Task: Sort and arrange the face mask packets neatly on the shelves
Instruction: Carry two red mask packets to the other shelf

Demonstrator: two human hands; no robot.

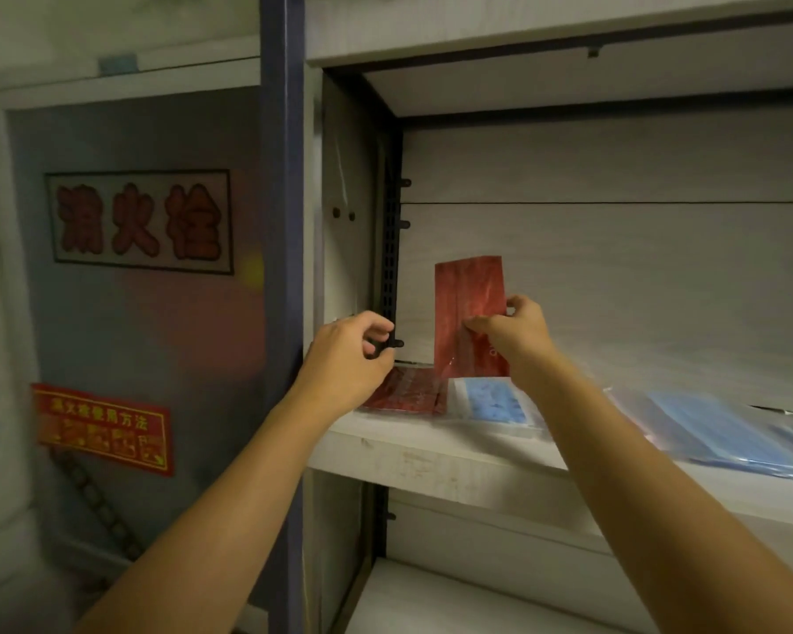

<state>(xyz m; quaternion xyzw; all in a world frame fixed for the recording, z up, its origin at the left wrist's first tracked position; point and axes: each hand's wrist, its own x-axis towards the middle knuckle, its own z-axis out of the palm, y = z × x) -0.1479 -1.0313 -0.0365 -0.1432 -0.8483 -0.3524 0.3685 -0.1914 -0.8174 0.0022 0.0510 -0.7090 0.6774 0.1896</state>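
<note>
My right hand [516,334] pinches a red face mask packet [470,304] and holds it upright above the shelf [431,455], near the back panel. My left hand [346,359] hovers at the shelf's left end with its fingers loosely curled and nothing in them. Below that hand a pile of red mask packets [413,393] lies flat in the left corner. A blue mask packet [495,404] lies just right of the pile. More blue packets [724,434] in clear wrappers spread along the shelf to the right.
A black perforated rail [390,249] runs up the shelf's left back corner. Left of the unit stands a grey cabinet door with a fire hydrant sign [140,221] and a red instruction sticker [104,427]. Another shelf [454,601] lies below.
</note>
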